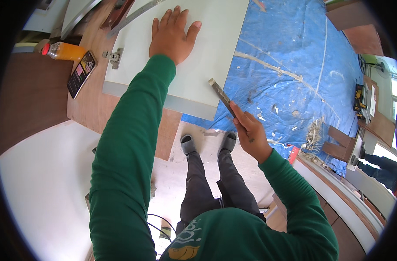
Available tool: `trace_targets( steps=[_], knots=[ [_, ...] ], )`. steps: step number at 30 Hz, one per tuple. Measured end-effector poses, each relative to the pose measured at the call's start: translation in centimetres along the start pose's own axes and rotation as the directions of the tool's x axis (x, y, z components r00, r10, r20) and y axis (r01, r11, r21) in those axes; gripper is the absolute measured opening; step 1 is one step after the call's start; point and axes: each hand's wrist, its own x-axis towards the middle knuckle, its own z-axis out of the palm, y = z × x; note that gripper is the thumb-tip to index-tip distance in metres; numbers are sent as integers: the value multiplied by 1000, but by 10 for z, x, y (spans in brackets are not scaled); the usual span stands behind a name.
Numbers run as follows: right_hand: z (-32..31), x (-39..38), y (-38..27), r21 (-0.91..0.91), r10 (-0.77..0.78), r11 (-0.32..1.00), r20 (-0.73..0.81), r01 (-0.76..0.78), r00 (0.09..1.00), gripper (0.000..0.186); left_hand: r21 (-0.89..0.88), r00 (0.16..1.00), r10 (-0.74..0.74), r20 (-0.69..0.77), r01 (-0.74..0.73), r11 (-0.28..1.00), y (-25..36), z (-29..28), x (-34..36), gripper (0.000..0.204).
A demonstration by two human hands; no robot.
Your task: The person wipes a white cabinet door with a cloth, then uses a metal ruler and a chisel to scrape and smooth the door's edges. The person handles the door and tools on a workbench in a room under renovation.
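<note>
Under left hand, white panel; on shirt, lettering.

This looks like a makeshift woodworking shop: a blue tarpaulin is littered with pale scraps; left of the tarpaulin lies a white panel with a metal hinge; along the tarpaulin's right side are brown boards and a yellow-and-black power tool.

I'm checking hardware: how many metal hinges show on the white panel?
1: a metal hinge at the left edge of the white panel. More may be hidden under the left sleeve or out of frame.
</note>
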Motion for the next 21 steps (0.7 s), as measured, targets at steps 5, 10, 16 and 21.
trace_targets(
  steps=[5, 10, 16, 21],
  knots=[
    [3, 60, 17, -44, -46, 998, -137, 40, 989, 51, 24, 995, -32, 97, 30, 999, -3, -3, -2, 62],
    [-40, 155, 23, 57, 130, 991, -211, -121, 969, 50, 23, 996, -18, 88, 16, 1000, 4, -3, 3, 60],
    [-8, 61, 17, -67, 59, 996, -83, -64, 995, 48, 101, 991, -33, 132, 20, 995, 3, -7, -1, 60],
    [-4, 70, 5, -21, 170, 984, -156, -175, 973, 48, 124, 989, -25, 147, 6, 992, 5, -10, 0, 59]
  ],
)
